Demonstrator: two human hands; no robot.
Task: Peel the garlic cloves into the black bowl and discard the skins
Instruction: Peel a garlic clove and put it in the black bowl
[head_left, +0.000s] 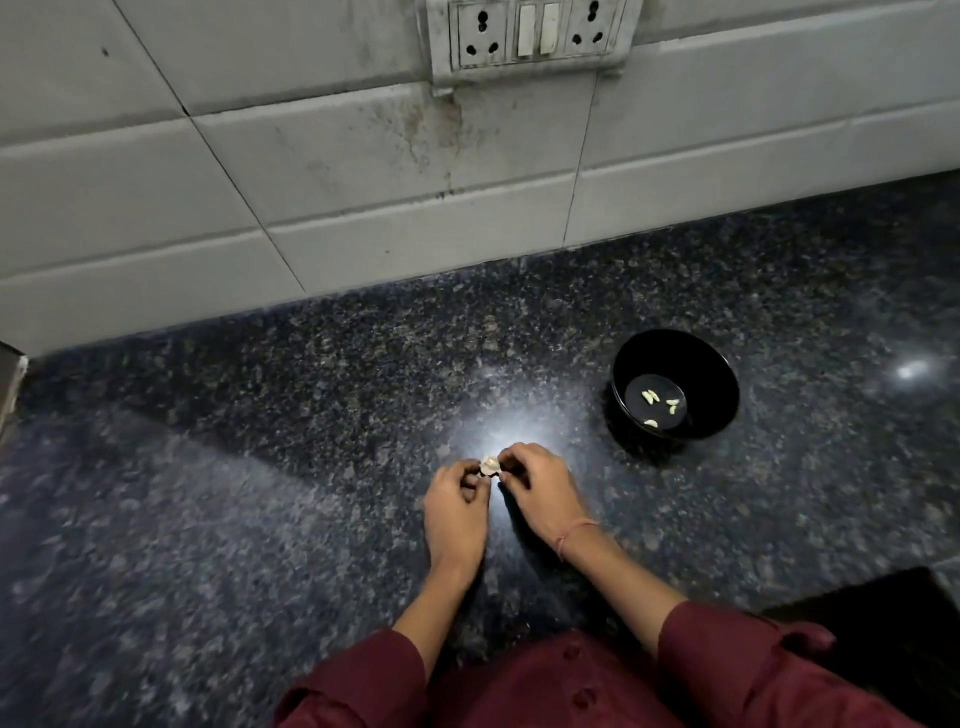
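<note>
A small pale garlic piece (490, 465) sits between the fingertips of both my hands, just above the dark granite counter (260, 441). My left hand (457, 509) pinches it from the left with curled fingers. My right hand (540, 491) pinches it from the right. The black bowl (722, 379) stands on the counter to the right and a little farther back, apart from my hands. Several peeled cloves (655, 406) lie on its bottom.
A tiled wall (363, 171) rises at the back of the counter, with a switch and socket plate (535, 36) at the top. A dark flat object (883, 629) lies at the near right. A grey edge (10, 384) shows at the far left.
</note>
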